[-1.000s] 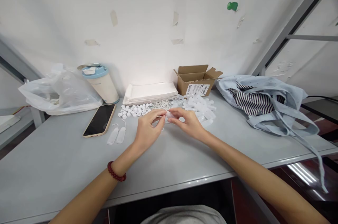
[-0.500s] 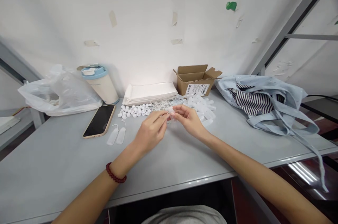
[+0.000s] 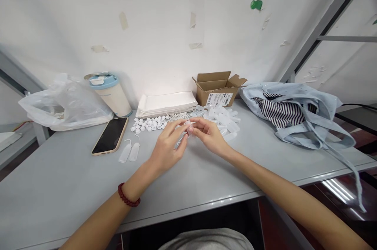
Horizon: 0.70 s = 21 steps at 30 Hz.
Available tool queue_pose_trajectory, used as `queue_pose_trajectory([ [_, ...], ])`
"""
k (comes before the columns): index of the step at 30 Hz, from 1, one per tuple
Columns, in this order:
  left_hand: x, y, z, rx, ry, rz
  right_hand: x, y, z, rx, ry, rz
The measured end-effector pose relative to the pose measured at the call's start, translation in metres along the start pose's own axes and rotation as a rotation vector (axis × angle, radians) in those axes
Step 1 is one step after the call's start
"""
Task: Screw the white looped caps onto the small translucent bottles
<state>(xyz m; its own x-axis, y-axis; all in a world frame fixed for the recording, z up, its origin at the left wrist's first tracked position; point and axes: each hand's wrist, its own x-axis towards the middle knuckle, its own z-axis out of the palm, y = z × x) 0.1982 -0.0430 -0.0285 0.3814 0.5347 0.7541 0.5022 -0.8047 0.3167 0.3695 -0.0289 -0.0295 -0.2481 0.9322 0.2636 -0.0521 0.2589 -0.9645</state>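
Note:
My right hand [image 3: 209, 136] pinches a small translucent plastic bottle [image 3: 188, 123] between thumb and fingers. My left hand [image 3: 168, 144] meets it from the other side, fingertips at the bottle's top end, with a thin bent white tube [image 3: 178, 142] showing between thumb and forefinger. The cap at that end is hidden by the fingers. Two small bottles with bent tubes [image 3: 134, 151] lie side by side left of my left hand. Just beyond the hands are loose white caps [image 3: 149, 123], thin white tubes [image 3: 178, 116] and a pile of translucent bottles [image 3: 226, 118].
A phone [image 3: 110, 136] lies at left, before a tumbler [image 3: 114, 96] and a plastic bag [image 3: 67, 102]. White envelopes or sheets [image 3: 167, 102] are stacked against the wall beside an open cardboard box [image 3: 216, 89]. A blue cloth bag [image 3: 294, 112] rests at right, its strap hanging over the table edge.
The fingers of my left hand have spread somewhat, its thumb lower and apart from the forefinger. My right hand keeps the bottle in nearly the same place.

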Motion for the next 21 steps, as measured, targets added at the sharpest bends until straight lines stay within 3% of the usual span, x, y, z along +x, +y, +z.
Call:
queue_pose_trajectory([
  [7,0.0005,-0.0053,-0.0020,0.086,-0.085,0.112,-0.0006,-0.0067,0.0015,0.058,0.020,0.049],
  [21,-0.0001,-0.0032,0.0006,0.161,-0.012,0.077,-0.0019,-0.0024,0.0057,0.122,0.013,0.081],
])
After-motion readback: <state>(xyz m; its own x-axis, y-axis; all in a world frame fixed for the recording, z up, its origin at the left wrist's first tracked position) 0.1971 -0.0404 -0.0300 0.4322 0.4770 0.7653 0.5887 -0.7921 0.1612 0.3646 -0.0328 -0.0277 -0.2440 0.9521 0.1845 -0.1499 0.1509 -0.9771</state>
